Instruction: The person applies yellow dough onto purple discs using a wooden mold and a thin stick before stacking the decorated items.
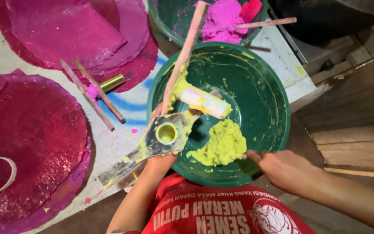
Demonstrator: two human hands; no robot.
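Nearest you, your right hand [282,169] is reaching over the near rim of the green basin [265,73], fingers pinched together around what looks like a thin stick at the edge of the yellow-green dough [221,145]; I cannot tell how firmly it is gripping. Your left hand [161,162] is sitting at the basin's near-left rim, closed under a flat metal press with a round cup [166,133], which is jutting out over the tabletop [117,147].

The dough is lying inside the basin, on the near side of its floor. A dough-smeared white roller [204,102] is resting just beyond it, and a long wooden stick [182,56] is leaning across the basin's far-left rim.

The risks, as I judge them: the press is only partly supported, so a slack left grip could be letting it tip off the rim. The leaning stick could be sliding and flicking dough out. Yellow dough could also be dropping onto the pink sheets [31,143] lying left of the basin, staining them.
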